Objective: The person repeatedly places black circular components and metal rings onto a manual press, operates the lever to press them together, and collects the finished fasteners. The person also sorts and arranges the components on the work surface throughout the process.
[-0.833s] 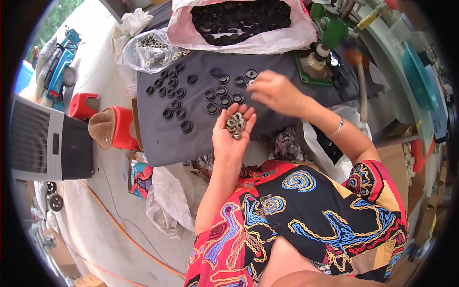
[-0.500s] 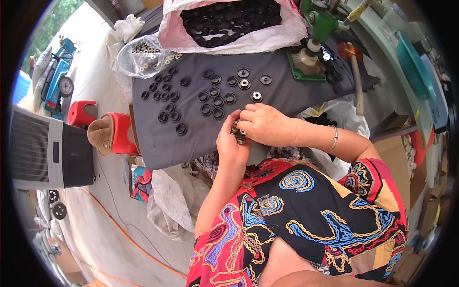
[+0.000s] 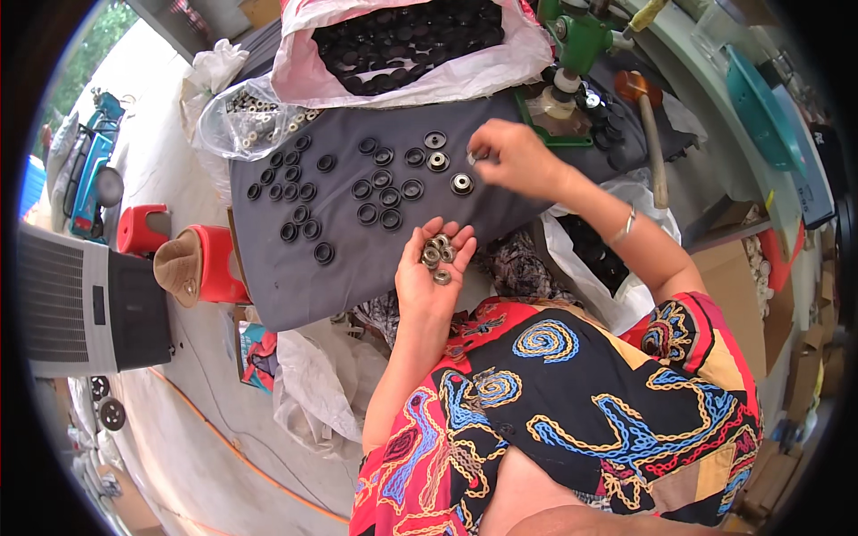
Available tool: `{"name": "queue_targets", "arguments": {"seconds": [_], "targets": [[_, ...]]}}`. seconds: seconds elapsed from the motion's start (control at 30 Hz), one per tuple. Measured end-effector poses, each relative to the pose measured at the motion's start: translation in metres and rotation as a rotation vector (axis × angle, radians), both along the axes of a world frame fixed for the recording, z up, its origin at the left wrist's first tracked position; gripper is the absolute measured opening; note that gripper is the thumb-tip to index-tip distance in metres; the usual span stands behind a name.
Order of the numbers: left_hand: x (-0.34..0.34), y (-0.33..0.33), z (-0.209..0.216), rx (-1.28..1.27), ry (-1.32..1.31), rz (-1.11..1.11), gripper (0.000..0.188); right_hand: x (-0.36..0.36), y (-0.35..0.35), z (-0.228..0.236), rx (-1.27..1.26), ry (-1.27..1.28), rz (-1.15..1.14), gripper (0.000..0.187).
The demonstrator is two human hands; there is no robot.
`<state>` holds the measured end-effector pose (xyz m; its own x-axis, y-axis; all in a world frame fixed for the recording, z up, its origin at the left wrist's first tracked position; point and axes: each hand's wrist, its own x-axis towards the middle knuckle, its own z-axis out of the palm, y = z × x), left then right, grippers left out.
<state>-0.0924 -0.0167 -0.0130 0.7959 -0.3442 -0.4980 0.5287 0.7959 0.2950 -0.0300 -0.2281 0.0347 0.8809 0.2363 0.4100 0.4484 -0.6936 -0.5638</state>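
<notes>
Left hand (image 3: pixel 424 281) cupping shiny metal rings (image 3: pixel 433 255), round black pieces (image 3: pixel 390 220), grey cloth (image 3: pixel 362 277)

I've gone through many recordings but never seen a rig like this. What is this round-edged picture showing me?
There is no machine arm: these are a person's bare hands. A wide fisheye camera on the person's head looks down, so straight edges bend. The left hand, palm up, holds small metal rings. The right hand pinches a small shiny piece above the grey cloth. On the cloth lie black rings, at least two with metal centres. Behind them sits an open sack of black pieces.
</notes>
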Motion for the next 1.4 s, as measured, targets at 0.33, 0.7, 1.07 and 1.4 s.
{"name": "queue_targets", "arguments": {"seconds": [0.33,0.7,1.07,1.4], "targets": [[0.009,0.013,0.0,-0.009,-0.027,0.021,0.034,0.041,-0.021,-0.023,-0.232,0.201,-0.128,0.018],[0.002,0.016,0.019,-0.077,0.014,0.072,0.019,0.061,-0.013,-0.026,-0.581,0.156,0.006,0.021],[0.004,0.012,-0.015,-0.099,-0.13,0.144,0.028,0.092,-0.04,-0.043,-0.515,0.117,0.062,0.019],[0.004,0.024,-0.022,-0.041,-0.189,0.217,0.024,-0.046,0.124,0.039,-0.322,-0.06,0.692,0.032]]}}
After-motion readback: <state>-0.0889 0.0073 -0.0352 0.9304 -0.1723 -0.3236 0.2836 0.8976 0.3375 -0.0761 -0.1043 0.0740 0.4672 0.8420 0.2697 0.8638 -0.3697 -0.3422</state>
